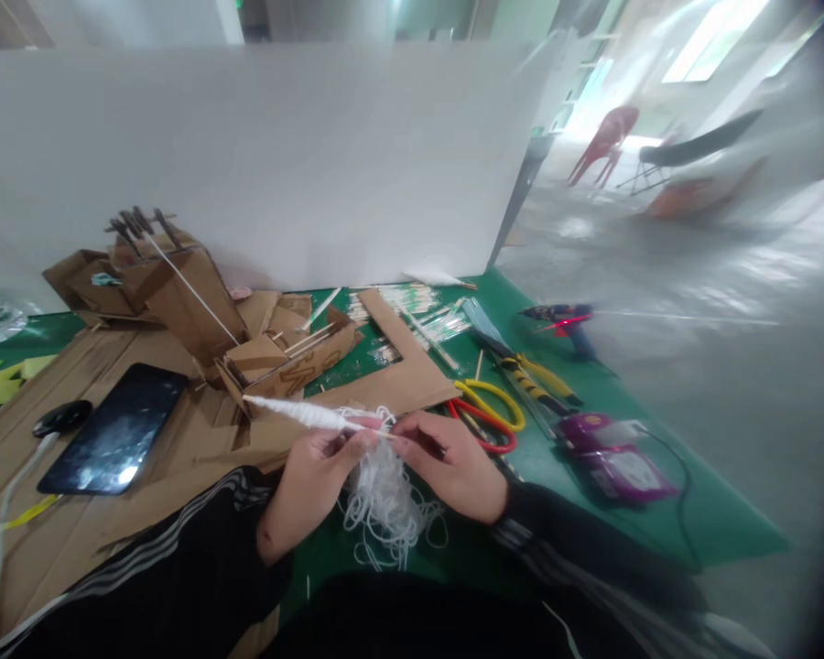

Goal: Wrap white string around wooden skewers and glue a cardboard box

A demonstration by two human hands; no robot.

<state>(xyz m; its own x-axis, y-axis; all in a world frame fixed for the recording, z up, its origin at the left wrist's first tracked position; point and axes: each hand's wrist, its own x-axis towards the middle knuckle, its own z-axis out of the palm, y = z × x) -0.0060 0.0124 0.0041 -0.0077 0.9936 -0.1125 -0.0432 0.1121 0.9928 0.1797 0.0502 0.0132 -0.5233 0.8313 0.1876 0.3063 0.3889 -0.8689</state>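
Observation:
A thin wooden stick wrapped in white string point(302, 413) points to the upper left, its bare tip at the far end. My left hand point(319, 471) is closed round the wrapped part near its lower end. The fingers of my right hand point(446, 458) pinch the bare right end of the stick. Below and between both hands lies a loose tangle of white string point(388, 513). Part of the string behind the fingers is hidden.
Cardboard boxes point(178, 302) with sticks and tools stand at the left, near a black tablet point(116, 430). Pliers point(549, 377), red and yellow loops point(498, 403), a purple packet point(624, 471) and a cordless drill point(577, 329) lie right. A white panel point(281, 165) rises behind.

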